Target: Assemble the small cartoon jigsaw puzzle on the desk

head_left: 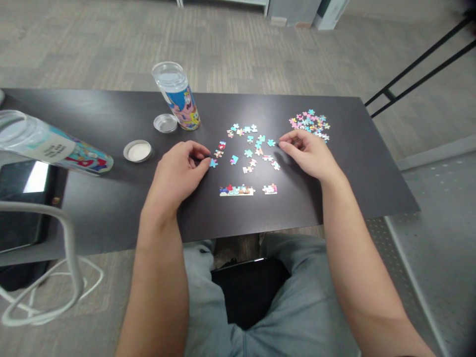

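Note:
My left hand (pixel 180 171) rests at the left side of scattered jigsaw pieces, fingers curled, with a gap between thumb and index finger. A blue jigsaw piece (pixel 213 162) lies right by its thumb tip. On the other side, my right hand (pixel 307 151) has thumb and index fingertips close together; anything between them is too small to make out. Just left of those fingertips lies another blue piece (pixel 271 143). Several loose pieces (pixel 248 153) spread between the hands. Nearer me are a joined strip of pieces (pixel 237 190) and a short joined section (pixel 269 189).
A heap of pieces (pixel 310 123) lies beyond my right hand. At the left stand a clear-topped cartoon canister (pixel 182 101), a second canister (pixel 63 146), two round lids (pixel 165 123) (pixel 137 150) and a dark tablet (pixel 22 198). A white cable (pixel 70 248) hangs at the dark table's (pixel 357 173) left.

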Tool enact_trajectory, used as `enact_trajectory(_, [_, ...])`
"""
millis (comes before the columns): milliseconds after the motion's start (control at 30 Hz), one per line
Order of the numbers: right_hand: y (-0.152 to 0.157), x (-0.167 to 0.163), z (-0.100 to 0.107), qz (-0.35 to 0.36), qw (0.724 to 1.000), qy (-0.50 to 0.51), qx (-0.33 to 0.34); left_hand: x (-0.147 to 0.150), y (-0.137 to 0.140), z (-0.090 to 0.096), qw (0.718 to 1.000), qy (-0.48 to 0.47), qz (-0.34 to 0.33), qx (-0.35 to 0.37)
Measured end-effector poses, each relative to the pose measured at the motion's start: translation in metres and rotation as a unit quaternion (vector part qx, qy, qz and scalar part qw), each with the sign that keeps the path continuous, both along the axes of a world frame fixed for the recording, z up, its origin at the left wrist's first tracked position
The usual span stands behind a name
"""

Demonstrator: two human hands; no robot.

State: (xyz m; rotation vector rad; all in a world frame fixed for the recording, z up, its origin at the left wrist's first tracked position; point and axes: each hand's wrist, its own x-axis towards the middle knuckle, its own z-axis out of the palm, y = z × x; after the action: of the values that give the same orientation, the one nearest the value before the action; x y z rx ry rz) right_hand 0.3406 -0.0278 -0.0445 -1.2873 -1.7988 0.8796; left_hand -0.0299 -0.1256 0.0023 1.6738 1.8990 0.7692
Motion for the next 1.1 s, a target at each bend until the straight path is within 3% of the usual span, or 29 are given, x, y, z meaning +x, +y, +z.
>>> enact_trajectory(167, [0.000, -0.001, 0.000, 0.001, 1.000, -0.021, 0.011, 0.004, 0.001, 0.000, 1.000, 0.018, -0.010, -0.009])
enact_trajectory(533, [-0.009, -0.023, 0.017, 0.100, 0.990, -0.103, -0.006, 0.007, 0.008, 0.001, 0.998, 0.047, -0.027, -0.033])
enact_trajectory(800, [-0.015, -0.045, 0.027, 0.120, 0.978, -0.173, 0.017, 0.018, 0.012, -0.002, 0.997, 0.048, -0.048, -0.029])
enact_trajectory(1100, [-0.016, -0.049, 0.032, 0.125, 0.975, -0.186, 0.013, 0.031, 0.013, 0.001, 0.996, 0.060, -0.059, -0.033])
